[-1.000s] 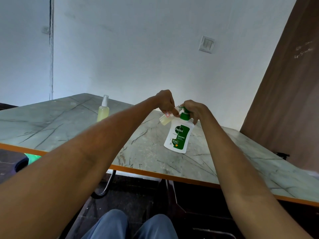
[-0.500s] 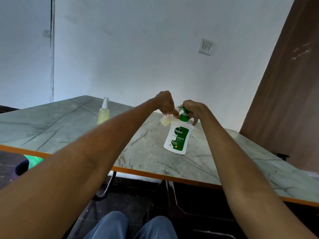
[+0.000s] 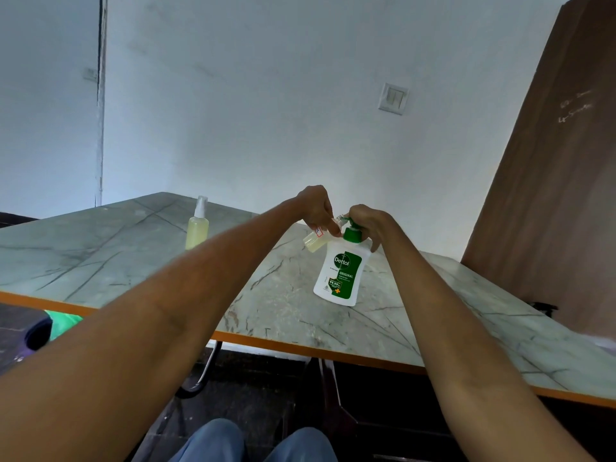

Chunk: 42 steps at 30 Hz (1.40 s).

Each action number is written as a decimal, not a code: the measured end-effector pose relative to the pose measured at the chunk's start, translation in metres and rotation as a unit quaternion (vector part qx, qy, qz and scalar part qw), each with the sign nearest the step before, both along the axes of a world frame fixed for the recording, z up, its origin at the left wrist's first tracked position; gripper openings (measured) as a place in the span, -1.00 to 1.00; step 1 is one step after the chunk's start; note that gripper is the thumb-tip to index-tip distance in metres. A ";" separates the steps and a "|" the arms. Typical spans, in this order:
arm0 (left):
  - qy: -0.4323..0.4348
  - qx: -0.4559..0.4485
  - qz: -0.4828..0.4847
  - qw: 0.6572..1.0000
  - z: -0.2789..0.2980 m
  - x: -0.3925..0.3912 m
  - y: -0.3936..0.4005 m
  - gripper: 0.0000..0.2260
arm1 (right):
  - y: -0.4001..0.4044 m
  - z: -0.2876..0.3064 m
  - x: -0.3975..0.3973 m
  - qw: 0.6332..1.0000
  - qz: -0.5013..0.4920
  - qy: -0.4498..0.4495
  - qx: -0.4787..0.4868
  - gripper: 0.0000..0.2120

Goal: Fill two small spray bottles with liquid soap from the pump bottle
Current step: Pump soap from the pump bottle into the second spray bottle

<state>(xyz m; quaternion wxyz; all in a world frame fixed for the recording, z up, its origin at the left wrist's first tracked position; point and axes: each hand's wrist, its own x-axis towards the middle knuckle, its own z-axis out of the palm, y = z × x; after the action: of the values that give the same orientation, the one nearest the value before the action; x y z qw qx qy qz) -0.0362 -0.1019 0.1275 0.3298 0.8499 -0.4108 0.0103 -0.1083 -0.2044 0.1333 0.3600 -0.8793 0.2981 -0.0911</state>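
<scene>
A white pump bottle (image 3: 341,273) with a green label and green pump stands on the marble-patterned table (image 3: 133,261). My right hand (image 3: 368,225) curls over the pump head from the right. My left hand (image 3: 316,208) pinches a small clear spray bottle (image 3: 314,242), tilted with its open neck up against the pump spout; yellowish liquid fills its lower part. A second small spray bottle (image 3: 197,228), capped and full of yellow liquid, stands upright at the back left of the table, apart from both hands.
The table has an orange front edge (image 3: 300,346) and meets a white wall with a light switch (image 3: 393,98). A brown wooden panel (image 3: 550,195) stands at the right. A green and dark object (image 3: 50,326) lies below the table's left edge. My knees show at the bottom.
Both hands stay at the pump head with the small bottle under the spout. Only the camera view has shifted slightly.
</scene>
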 end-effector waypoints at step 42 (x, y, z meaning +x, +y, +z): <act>0.017 -0.020 0.003 1.000 -0.003 -0.001 0.000 -0.63 | 0.004 -0.001 -0.010 0.999 -0.006 -0.007 0.031 -0.71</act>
<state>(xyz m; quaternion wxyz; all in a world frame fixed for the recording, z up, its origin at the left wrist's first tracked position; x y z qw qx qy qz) -0.0368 -0.1015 0.1245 0.3534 0.8444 -0.4026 0.0048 -0.1188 -0.2003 0.1324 0.3888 -0.8653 0.3035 -0.0899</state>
